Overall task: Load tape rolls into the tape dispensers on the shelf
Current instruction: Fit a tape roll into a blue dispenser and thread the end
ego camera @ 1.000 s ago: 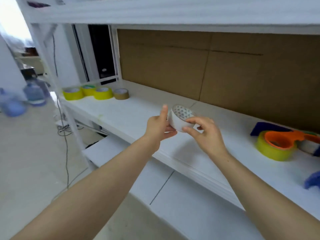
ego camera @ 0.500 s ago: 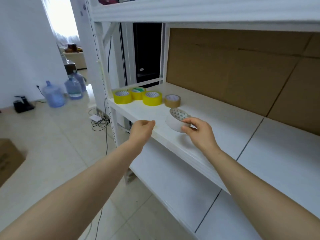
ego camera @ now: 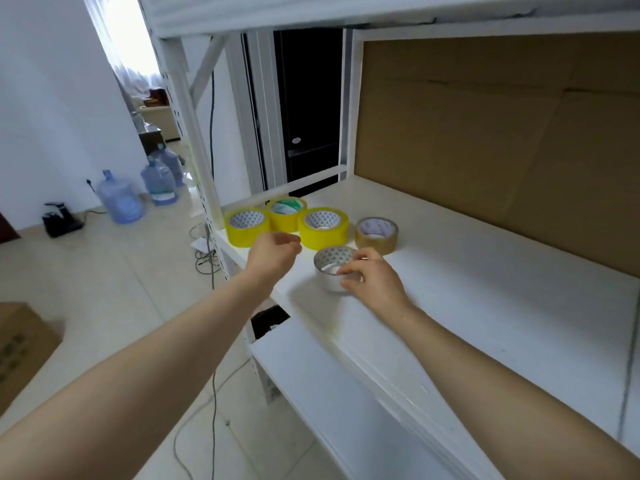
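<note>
A clear tape roll [ego camera: 330, 268] sits flat on the white shelf [ego camera: 467, 289], and my right hand [ego camera: 372, 280] pinches its near rim with curled fingers. My left hand [ego camera: 273, 256] hovers just left of it with loosely curled fingers, holding nothing. Behind stand three yellow tape rolls [ego camera: 246, 226] [ego camera: 288, 212] [ego camera: 323, 226] and a brown tape roll [ego camera: 376, 234]. No tape dispenser is in view.
A cardboard panel [ego camera: 502, 140] backs the shelf. A lower white shelf [ego camera: 329, 393] juts out below. On the floor at left are water bottles [ego camera: 119, 199], cables [ego camera: 207, 258] and a cardboard box [ego camera: 20, 348]. A white upright post [ego camera: 194, 133] stands at the shelf's left end.
The view swung left, away from the dispensers. My left hand let go of the clear roll. My right hand carried the roll to the shelf beside the other rolls.
</note>
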`<state>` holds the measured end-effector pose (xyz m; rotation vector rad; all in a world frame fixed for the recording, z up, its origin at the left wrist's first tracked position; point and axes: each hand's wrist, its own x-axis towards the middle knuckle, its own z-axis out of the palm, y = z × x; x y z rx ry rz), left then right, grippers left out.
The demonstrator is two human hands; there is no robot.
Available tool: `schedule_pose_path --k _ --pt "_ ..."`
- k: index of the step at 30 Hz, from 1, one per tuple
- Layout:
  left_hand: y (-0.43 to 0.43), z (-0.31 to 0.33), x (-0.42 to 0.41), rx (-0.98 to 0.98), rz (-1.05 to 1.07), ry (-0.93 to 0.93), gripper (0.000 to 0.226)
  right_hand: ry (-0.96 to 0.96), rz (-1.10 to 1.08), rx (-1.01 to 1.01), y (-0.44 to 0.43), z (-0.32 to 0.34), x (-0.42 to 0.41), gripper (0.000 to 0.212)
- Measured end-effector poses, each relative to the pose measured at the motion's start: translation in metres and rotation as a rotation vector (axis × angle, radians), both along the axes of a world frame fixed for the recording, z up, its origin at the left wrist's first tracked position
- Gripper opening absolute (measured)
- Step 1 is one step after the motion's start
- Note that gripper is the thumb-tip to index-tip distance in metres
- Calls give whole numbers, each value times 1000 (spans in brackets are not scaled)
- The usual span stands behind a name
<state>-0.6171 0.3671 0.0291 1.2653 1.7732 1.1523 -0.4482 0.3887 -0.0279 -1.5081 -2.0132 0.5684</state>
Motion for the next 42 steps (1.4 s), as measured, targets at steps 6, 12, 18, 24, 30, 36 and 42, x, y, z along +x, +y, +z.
schedule_pose_path --k 6,12,18,24,30,36,42 --pt "62 -6 -9 -14 -31 -18 27 -177 13 57 37 8 -8 42" --pt "111 -7 -24 -1 -61 -58 31 -232 -86 26 92 36 -35 36" --pt "151 -7 -53 0 -137 -94 25 -605 -51 -159 128 35 -88 39" --pt "173 -12 -93 -54 -225 -165 20 -481 -260 -128 147 32 -105 31" --pt "156 22 -60 -96 -420 -449 15 359 -383 6 104 72 -83 26" --pt "89 54 35 -307 -856 -758 39 582 -459 119 -8 84 -29 34" --pt "-56 42 164 -203 -1168 -662 25 781 -757 179 -180 80 74 19"
